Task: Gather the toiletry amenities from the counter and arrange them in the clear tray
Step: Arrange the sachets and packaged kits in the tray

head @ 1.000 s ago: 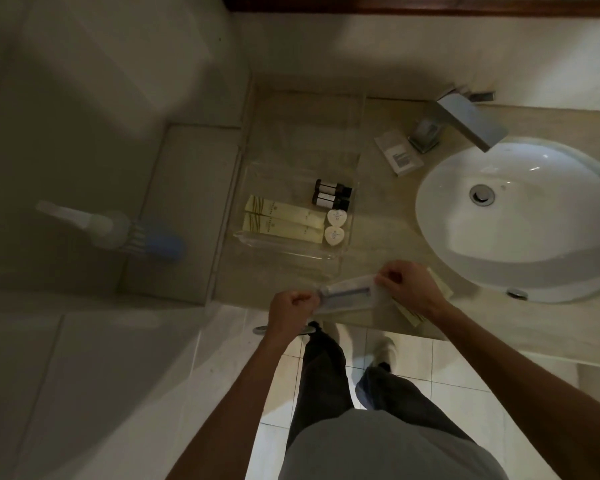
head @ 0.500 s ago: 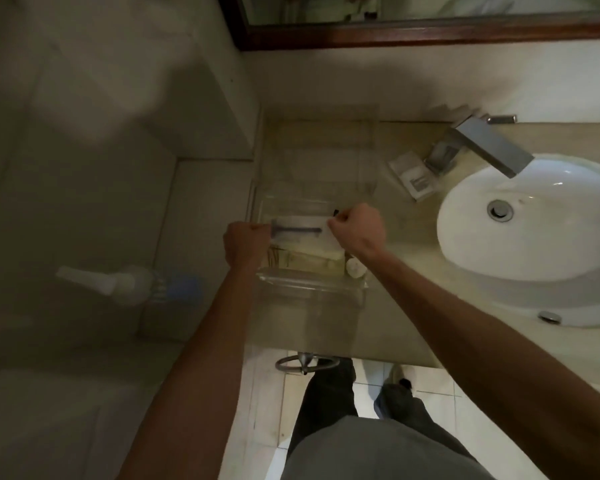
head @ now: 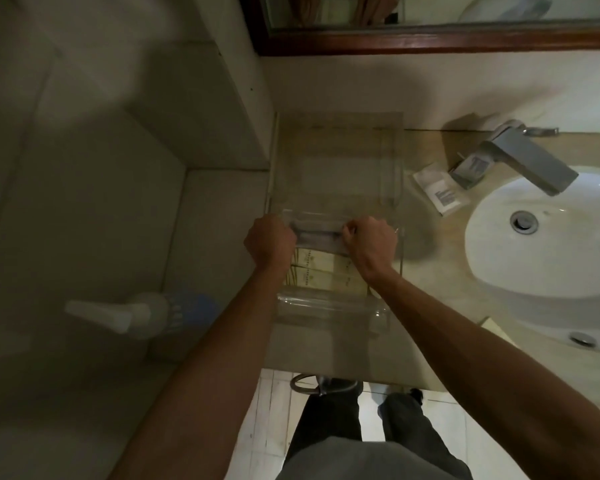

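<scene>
A bathroom — a white basin (head: 548, 237) with a chrome tap (head: 530, 164) sat in a stone counter (head: 440, 282) beneath a wood-framed mirror (head: 430, 39), tiled walls alongside.

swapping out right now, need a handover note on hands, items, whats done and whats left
Left hand and right hand each grip one end of a flat wrapped packet, held over the clear tray.
Done: two cream boxes lie in the tray, partly under the hands.
Left: set the packet down in the tray; a white sachet sits on the counter beside the faucet, not yet gathered. Anything else in the tray is hidden.
</scene>
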A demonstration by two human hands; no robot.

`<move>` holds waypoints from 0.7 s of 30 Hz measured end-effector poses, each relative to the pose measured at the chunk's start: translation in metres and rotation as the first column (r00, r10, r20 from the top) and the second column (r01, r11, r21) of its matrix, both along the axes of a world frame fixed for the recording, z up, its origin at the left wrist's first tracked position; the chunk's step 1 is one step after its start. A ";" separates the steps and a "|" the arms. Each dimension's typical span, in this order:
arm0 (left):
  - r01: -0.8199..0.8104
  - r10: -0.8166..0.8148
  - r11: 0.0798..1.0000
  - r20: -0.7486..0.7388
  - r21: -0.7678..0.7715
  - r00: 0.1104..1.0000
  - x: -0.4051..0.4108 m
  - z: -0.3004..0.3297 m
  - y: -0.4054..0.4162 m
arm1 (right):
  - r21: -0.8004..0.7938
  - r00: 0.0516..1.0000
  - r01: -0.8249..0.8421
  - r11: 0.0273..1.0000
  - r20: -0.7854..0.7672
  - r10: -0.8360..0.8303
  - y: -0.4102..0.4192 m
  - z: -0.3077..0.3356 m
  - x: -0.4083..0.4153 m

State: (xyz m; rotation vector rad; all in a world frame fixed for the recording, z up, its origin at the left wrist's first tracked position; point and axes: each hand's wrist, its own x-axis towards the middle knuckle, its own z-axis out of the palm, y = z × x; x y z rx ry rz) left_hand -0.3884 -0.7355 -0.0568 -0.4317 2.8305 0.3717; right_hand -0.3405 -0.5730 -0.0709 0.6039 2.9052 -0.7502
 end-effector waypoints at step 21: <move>0.249 -0.228 0.965 -0.204 0.084 0.952 0.018 -0.006 0.002 | 0.026 0.996 -0.054 0.998 -0.075 0.056 0.009 -0.003 0.007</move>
